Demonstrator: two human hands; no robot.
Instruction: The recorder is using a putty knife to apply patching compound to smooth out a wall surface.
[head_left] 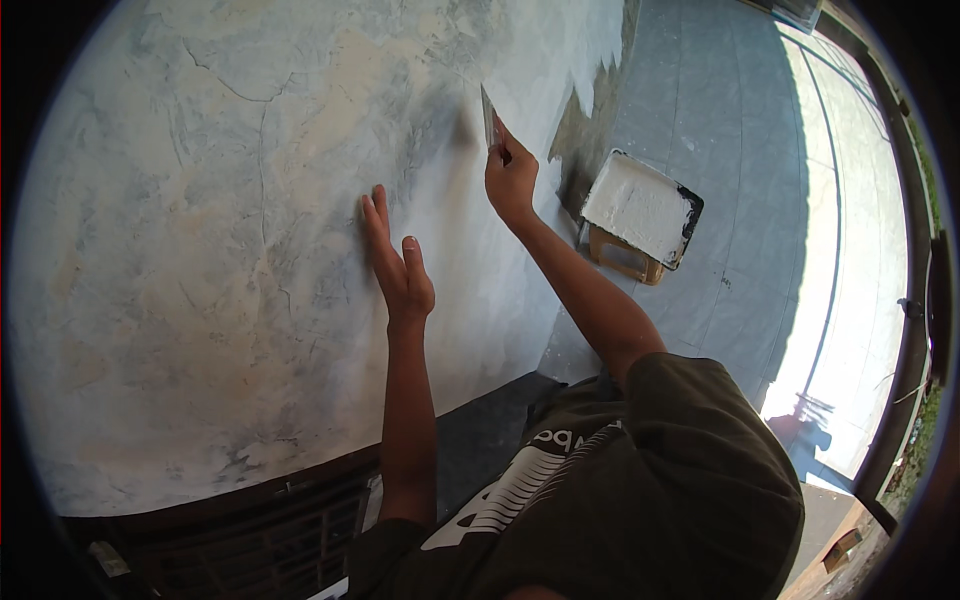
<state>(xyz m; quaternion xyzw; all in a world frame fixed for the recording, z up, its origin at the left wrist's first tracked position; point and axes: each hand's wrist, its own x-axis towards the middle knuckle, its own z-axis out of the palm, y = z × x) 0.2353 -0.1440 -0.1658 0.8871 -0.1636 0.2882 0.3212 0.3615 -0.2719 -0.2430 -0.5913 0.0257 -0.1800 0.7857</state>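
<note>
The right grip point(511, 182) is clamped on a flat-bladed scraper point(489, 122), its fingers wrapped round the handle. The blade shows almost edge-on, its long axis running up and slightly left from the fist, roughly carrying on the line of the hand rather than crossing it. The relation that matters here is blade to wall point(230, 260): the pale, patchy surface lies beyond and to the left of the blade, with a soft shadow on it just left of the metal. Whether the blade's edge touches the wall or stands a little off, I cannot tell.

The left grip point(404, 283) has nothing in it; fingers and thumb are apart, and the hand lies lower and to the left of the scraper, close to the wall. Contact there is unclear too.

To the right of the scraper, a tray point(686, 250) of white paste point(640, 197) sits on a small stool point(628, 262) on the grey floor point(745, 130). The tray's long axis slants from upper left to lower right; its left corner points back toward the right forearm, so the right hand is the nearer one.
</note>
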